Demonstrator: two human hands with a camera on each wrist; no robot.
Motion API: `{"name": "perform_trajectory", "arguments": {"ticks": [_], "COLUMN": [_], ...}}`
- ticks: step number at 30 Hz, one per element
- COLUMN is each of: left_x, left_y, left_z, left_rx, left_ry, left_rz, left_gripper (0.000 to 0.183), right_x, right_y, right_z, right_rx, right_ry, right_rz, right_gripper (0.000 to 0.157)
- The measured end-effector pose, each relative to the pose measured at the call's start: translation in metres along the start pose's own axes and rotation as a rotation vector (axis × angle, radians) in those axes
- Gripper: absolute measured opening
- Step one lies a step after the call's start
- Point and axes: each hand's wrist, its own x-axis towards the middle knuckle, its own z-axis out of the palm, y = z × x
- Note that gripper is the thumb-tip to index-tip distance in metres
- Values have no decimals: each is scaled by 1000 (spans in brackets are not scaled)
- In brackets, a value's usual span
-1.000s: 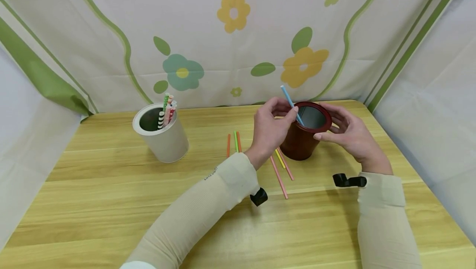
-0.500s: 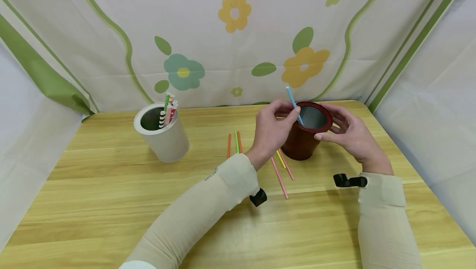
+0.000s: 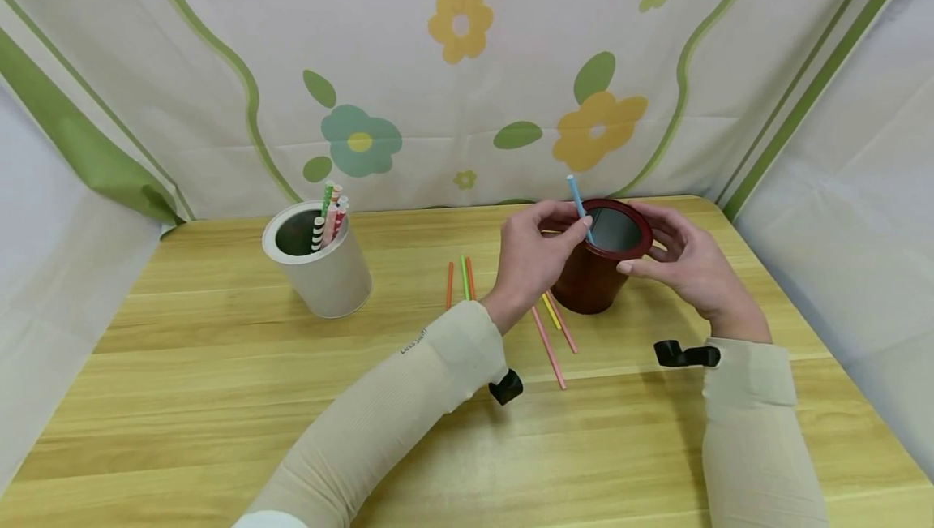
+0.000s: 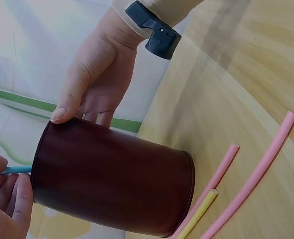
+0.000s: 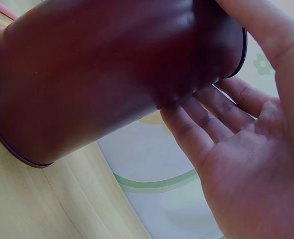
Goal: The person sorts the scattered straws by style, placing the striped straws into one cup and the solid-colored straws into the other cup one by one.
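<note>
My left hand [image 3: 536,252] pinches a light blue straw [image 3: 575,192] between thumb and fingers, at the left rim of a dark red-brown cup [image 3: 587,281]. The straw's top stands above the hand, and its lower end goes in at the cup's mouth. My right hand [image 3: 693,268] holds the cup by its upper right side, thumb at the front of the rim. In the right wrist view, its fingers [image 5: 186,129] curl against the cup's wall [image 5: 97,84]. The left wrist view shows the blue straw [image 4: 18,170] meeting the rim. The cup's bottom inside cannot be seen.
A white cup [image 3: 328,281] at the left holds several patterned straws [image 3: 332,220]. Orange and green straws [image 3: 464,275] lie mid-table, partly behind my left forearm. Pink straws [image 3: 549,348] and a yellow straw [image 3: 551,312] lie by the dark cup. A floral cloth [image 3: 452,106] hangs behind the table.
The blue straw's top has shifted right and slightly down, and the straw stands more upright. My left fingertips have dipped a little with it. My right hand and the dark cup have hardly moved.
</note>
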Motion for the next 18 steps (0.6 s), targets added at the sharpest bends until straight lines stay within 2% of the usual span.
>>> {"name": "perform_trajectory", "arguments": {"ticks": [10,18], "left_x": [-1,-1], "left_y": [-2,-2], "left_z": [0,1], "left_rx": [-5,-16], "left_ry": [2,11], "left_rz": [-8,-10], "left_gripper": [22,22], "right_x": [0,0], "right_y": [-1,0], "right_z": [-2,-1], "right_rx": [-57,-44], "right_ry": [11,12], "right_rz": [11,1], "right_gripper": [81,81]}}
